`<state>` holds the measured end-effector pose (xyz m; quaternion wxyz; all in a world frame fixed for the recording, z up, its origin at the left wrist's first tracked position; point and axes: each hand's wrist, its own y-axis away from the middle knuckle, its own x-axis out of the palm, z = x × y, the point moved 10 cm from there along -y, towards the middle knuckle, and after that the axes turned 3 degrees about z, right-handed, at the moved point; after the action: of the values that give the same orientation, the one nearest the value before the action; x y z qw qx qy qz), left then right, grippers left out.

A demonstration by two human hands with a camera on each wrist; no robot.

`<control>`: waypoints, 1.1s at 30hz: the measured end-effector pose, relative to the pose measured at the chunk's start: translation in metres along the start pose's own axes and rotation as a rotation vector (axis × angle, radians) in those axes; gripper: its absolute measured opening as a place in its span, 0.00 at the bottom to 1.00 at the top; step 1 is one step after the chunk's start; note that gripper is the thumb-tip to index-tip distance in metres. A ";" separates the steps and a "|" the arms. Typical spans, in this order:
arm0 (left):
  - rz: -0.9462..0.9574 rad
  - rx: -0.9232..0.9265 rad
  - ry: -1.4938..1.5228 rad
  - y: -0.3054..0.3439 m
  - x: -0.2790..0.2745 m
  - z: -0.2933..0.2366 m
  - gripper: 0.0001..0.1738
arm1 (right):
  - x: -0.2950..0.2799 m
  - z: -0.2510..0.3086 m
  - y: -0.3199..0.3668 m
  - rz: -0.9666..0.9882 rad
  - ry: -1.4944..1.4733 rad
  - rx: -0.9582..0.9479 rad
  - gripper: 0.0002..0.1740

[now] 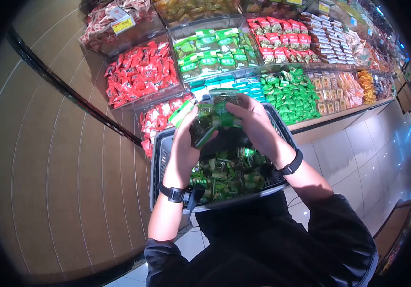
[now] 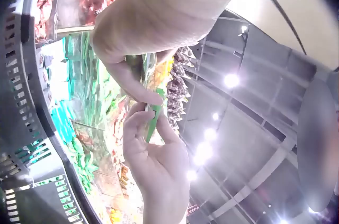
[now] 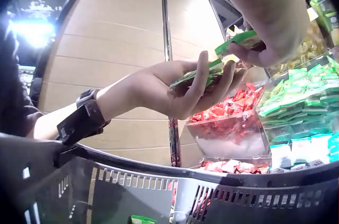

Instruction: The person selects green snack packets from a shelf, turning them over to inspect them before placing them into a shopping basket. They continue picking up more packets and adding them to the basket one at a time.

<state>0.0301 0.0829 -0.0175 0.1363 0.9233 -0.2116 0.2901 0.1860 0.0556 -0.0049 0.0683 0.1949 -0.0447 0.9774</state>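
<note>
Above a dark plastic shopping basket [image 1: 152, 174], both hands are raised close together. The left hand [image 1: 182, 146] cradles several small green snack packets [image 3: 198, 78], its fingers curled up around them in the right wrist view. Between thumb and fingers the right hand [image 1: 261, 129] pinches a green and clear snack packet [image 1: 223, 116], which overlaps the left hand's packets in the head view. In the left wrist view only a green edge of a packet [image 2: 153, 121] shows between the fingertips. Many similar green packets [image 1: 227, 177] lie in the basket below.
Tiered display bins stand ahead, with red packets [image 1: 141, 71], green packets [image 1: 217, 50], blue-white packets [image 1: 229, 85] and smaller green packets [image 1: 289, 98]. A wood-panelled wall [image 1: 67, 143] runs along the left. Tiled floor [image 1: 353, 148] lies to the right.
</note>
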 end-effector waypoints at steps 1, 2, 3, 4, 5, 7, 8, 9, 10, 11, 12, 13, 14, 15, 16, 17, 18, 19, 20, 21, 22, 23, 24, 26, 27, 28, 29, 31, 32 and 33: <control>-0.008 -0.007 -0.001 0.000 0.001 -0.001 0.18 | 0.005 0.001 0.001 0.025 0.020 0.045 0.19; 0.022 -0.041 -0.035 -0.001 0.005 0.001 0.20 | 0.007 0.003 0.005 0.042 0.102 0.109 0.23; 0.052 -0.078 -0.070 -0.001 0.009 0.003 0.23 | 0.007 0.008 0.007 0.037 0.193 0.130 0.23; 0.056 -0.072 -0.089 0.000 0.009 0.005 0.24 | 0.007 0.016 0.008 0.064 0.290 0.159 0.26; 0.048 -0.089 -0.100 -0.002 0.009 0.008 0.24 | 0.003 0.019 0.006 0.090 0.384 0.186 0.29; 0.135 -0.083 -0.035 -0.004 0.020 0.010 0.26 | 0.001 0.018 0.000 0.171 0.343 0.109 0.20; 0.141 -0.096 -0.035 -0.003 0.021 0.012 0.25 | -0.001 0.020 0.000 0.183 0.432 0.121 0.21; 0.141 -0.111 -0.047 -0.004 0.018 0.015 0.25 | -0.003 0.020 0.001 0.194 0.524 0.135 0.22; 0.176 -0.126 -0.111 -0.006 0.016 0.020 0.24 | -0.005 0.017 0.001 0.182 0.511 0.139 0.22; 0.216 -0.139 -0.174 -0.008 0.018 0.024 0.24 | -0.005 0.019 0.000 0.190 0.501 0.095 0.22; 0.188 -0.116 -0.182 -0.006 0.019 0.022 0.24 | -0.005 0.021 0.000 0.197 0.493 0.052 0.22; 0.194 -0.124 -0.189 -0.007 0.020 0.023 0.24 | -0.005 0.021 0.001 0.186 0.487 0.051 0.22; 0.187 -0.121 -0.169 -0.008 0.019 0.022 0.23 | -0.004 0.026 -0.001 0.158 0.444 0.011 0.21; 0.177 -0.116 -0.148 -0.009 0.018 0.021 0.23 | -0.004 0.030 -0.001 0.133 0.400 -0.027 0.19; 0.178 -0.117 -0.154 -0.008 0.019 0.021 0.23 | -0.005 0.028 -0.003 0.113 0.416 -0.047 0.16; 0.131 -0.060 -0.105 -0.007 0.019 0.014 0.22 | -0.004 0.032 -0.001 0.112 0.411 -0.051 0.16; 0.084 -0.002 -0.055 -0.006 0.016 0.008 0.21 | 0.001 0.030 0.002 0.147 0.552 0.015 0.14; 0.085 -0.001 -0.060 -0.005 0.014 0.008 0.21 | 0.002 0.026 0.005 0.181 0.694 0.082 0.11; 0.079 -0.006 -0.049 -0.006 0.009 0.009 0.20 | 0.000 0.023 0.003 0.171 0.620 0.043 0.07; 0.074 -0.010 -0.039 -0.007 0.006 0.010 0.20 | -0.002 0.018 0.000 0.169 0.619 0.039 0.07; 0.140 -0.069 -0.067 -0.009 0.010 0.014 0.19 | -0.009 0.021 -0.005 0.104 0.466 -0.022 0.05; 0.143 -0.069 -0.067 -0.009 0.011 0.014 0.19 | -0.017 0.025 -0.007 0.039 0.314 -0.080 0.05; 0.180 -0.076 -0.145 -0.008 0.017 0.015 0.20 | -0.017 0.028 -0.008 0.027 0.253 -0.123 0.05; 0.221 -0.088 -0.221 -0.004 0.026 0.016 0.21 | -0.019 0.033 -0.005 0.019 0.290 -0.160 0.06; 0.225 -0.082 -0.220 -0.003 0.030 0.015 0.21 | -0.021 0.038 -0.003 0.014 0.327 -0.198 0.07; 0.228 -0.078 -0.218 -0.002 0.032 0.016 0.22 | -0.023 0.039 -0.003 0.007 0.327 -0.199 0.07; 0.233 -0.084 -0.220 -0.002 0.032 0.017 0.22 | -0.021 0.045 -0.002 0.022 0.384 -0.250 0.07; 0.230 -0.064 -0.213 -0.002 0.028 0.014 0.23 | -0.016 0.053 0.001 0.030 0.438 -0.299 0.07; 0.239 -0.081 -0.173 0.000 0.029 0.015 0.23 | -0.015 0.055 0.001 0.017 0.421 -0.273 0.07; 0.240 -0.086 -0.175 0.002 0.030 0.015 0.23 | -0.015 0.055 0.002 0.005 0.404 -0.247 0.08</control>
<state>0.0581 0.0660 -0.0114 0.1211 0.9064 -0.3438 0.2134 0.2202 0.0453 0.0396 0.0965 -0.0145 -0.1497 0.9839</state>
